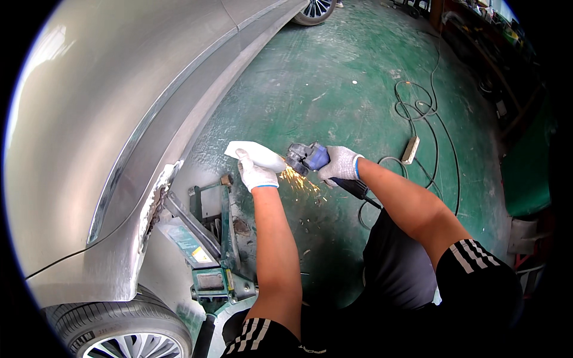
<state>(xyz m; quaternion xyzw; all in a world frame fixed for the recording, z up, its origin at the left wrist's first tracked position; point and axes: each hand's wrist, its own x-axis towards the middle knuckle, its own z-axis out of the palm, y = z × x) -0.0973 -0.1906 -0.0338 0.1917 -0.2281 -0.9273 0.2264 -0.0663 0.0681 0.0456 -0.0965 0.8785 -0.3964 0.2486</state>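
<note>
Crosswise in left hand [257, 174] (gloved): white sheet [264, 156].

Here's the angle grinder [306, 159], right in the middle, the right hand [342, 164] wrapped round it on its right side, and the sheet [259, 156] meeting it on its left, the left hand [256, 173] gripping that sheet. Sparks [298, 181] are just on the grinder's near side, above the floor [286, 89]. Over to the grinder's left stands the car [149, 77], its near wheel [140, 316] at the grinder's near left, another wheel [314, 11] well beyond it. Left and nearer than the grinder, beside the car's edge, there's the floor jack [210, 280]. And to the grinder's right, cable [437, 149] loops across the floor, a power strip [410, 150] beside those loops.
</note>
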